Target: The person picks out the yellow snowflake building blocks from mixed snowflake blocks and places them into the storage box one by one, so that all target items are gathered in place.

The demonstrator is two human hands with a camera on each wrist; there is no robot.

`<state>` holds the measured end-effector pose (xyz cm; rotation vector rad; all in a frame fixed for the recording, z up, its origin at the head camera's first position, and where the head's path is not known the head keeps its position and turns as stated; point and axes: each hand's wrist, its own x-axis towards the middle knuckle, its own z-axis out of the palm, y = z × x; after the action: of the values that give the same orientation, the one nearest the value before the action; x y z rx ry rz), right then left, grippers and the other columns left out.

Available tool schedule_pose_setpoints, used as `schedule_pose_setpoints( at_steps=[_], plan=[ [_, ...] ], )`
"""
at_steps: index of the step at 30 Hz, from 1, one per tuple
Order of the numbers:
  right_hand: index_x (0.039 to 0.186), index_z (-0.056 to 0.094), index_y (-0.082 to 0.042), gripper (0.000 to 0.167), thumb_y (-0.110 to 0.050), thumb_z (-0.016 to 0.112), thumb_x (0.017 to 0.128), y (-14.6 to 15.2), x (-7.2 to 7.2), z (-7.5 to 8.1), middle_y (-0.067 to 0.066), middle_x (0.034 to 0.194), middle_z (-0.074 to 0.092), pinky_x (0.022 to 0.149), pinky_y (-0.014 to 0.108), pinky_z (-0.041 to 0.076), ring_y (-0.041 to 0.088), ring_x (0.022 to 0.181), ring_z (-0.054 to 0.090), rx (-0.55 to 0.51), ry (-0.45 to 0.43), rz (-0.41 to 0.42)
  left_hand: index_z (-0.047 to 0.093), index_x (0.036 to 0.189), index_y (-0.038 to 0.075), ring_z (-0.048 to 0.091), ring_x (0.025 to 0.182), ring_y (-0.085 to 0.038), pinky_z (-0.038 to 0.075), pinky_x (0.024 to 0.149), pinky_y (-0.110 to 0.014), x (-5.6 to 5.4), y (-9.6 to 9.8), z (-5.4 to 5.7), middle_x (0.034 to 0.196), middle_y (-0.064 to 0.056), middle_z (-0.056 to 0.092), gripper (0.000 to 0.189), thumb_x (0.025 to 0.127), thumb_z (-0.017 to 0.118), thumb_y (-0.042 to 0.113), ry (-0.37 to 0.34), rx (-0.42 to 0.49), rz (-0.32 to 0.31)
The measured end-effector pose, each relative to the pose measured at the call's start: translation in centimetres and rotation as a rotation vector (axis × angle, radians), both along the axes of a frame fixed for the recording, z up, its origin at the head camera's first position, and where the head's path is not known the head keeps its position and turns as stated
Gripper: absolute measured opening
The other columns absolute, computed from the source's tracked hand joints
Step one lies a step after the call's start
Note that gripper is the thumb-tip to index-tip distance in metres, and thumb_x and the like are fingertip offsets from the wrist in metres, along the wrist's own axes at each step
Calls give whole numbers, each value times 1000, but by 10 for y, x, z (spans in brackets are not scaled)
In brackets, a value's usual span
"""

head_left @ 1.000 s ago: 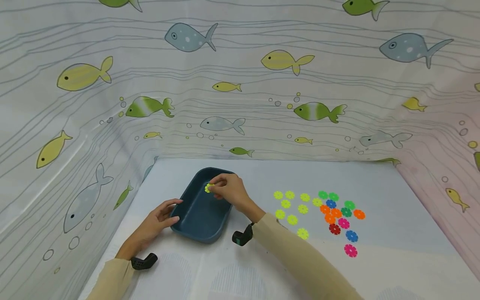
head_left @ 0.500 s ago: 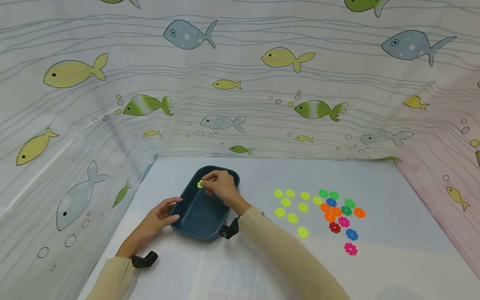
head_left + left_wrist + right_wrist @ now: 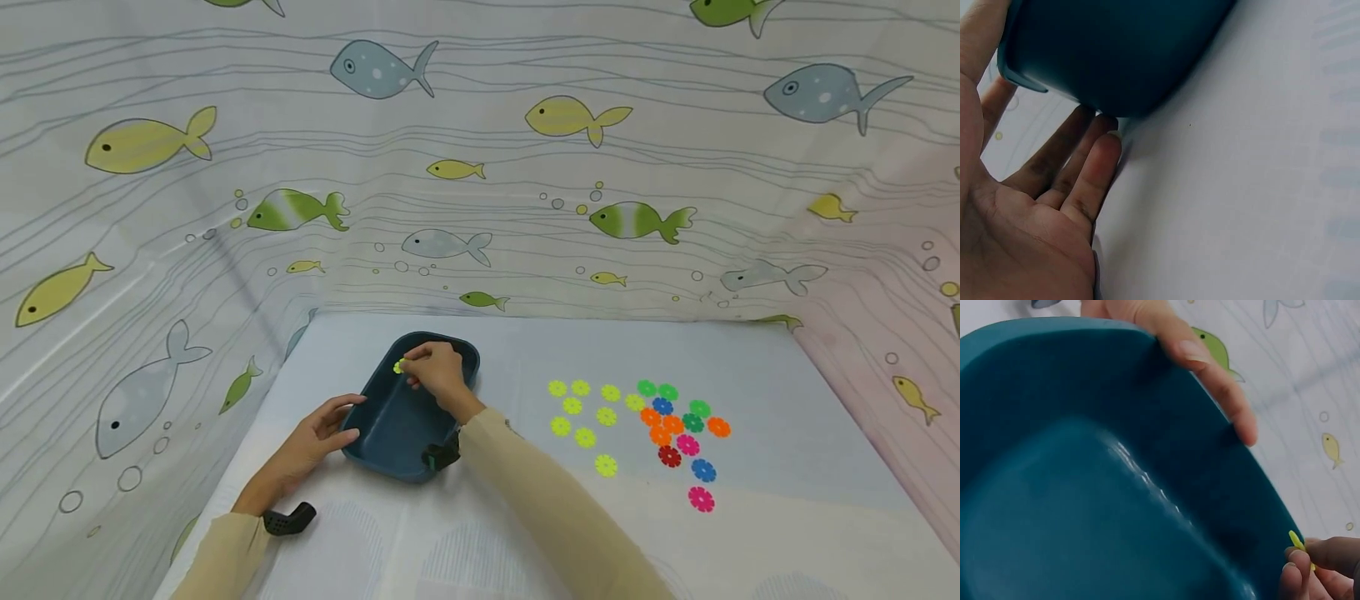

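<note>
A dark teal plastic bin (image 3: 393, 429) sits on the white-covered table, slanted a little. My left hand (image 3: 315, 436) rests against its left side: thumb and index finger touch the rim, while the other fingers lie loosely extended along the outer wall in the left wrist view. Between thumb and fingertips, my right hand (image 3: 438, 373) pinches a small yellow notched disc (image 3: 398, 367) over the bin, near the far left rim. Only the edge of this yellow disc (image 3: 1295, 540) shows in the right wrist view. No disc is visible on the bin floor, though part is hidden.
Right of the bin, several yellow discs (image 3: 585, 437) lie spread flat. Beyond them is a cluster of orange (image 3: 661, 435), green (image 3: 667, 392), blue (image 3: 703, 471), pink (image 3: 701, 499) and dark red (image 3: 670, 456) discs. A fish-patterned sheet (image 3: 517, 275) walls the back and sides.
My right hand has moved left and slightly away over the bin, carrying the yellow disc toward the far left rim. My left hand and the loose discs stay where they were.
</note>
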<state>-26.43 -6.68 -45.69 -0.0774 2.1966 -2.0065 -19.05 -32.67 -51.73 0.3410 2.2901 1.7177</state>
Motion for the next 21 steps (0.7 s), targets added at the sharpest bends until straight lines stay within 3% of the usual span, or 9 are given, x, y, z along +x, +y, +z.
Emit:
schedule_pose_setpoints(
  at_steps=[5, 11, 21],
  plan=[
    [103, 76, 2, 12, -4, 76, 92, -5, -2, -6, 8, 85, 74, 67, 34, 61, 15, 62, 67, -53, -87, -62, 44, 153, 15, 53, 128, -10, 47, 98, -22, 1, 0, -1, 155, -19, 40, 55, 102, 66, 13, 1, 12, -9],
    [103, 76, 2, 11, -2, 75, 93, -4, -8, -20, 11, 86, 74, 57, 26, 57, 13, 59, 65, -55, -110, -121, 43, 153, 13, 49, 132, -12, 46, 99, -21, 2, 0, -1, 157, -20, 37, 55, 103, 65, 13, 6, 14, -13],
    [95, 76, -2, 4, -2, 77, 91, -8, -20, -26, 8, 77, 72, 54, 32, 57, 18, 55, 65, 52, -102, -146, 44, 153, 14, 50, 132, -6, 47, 100, -23, 1, -1, -1, 157, -13, 39, 56, 102, 65, 10, -8, 63, -23]
  ],
)
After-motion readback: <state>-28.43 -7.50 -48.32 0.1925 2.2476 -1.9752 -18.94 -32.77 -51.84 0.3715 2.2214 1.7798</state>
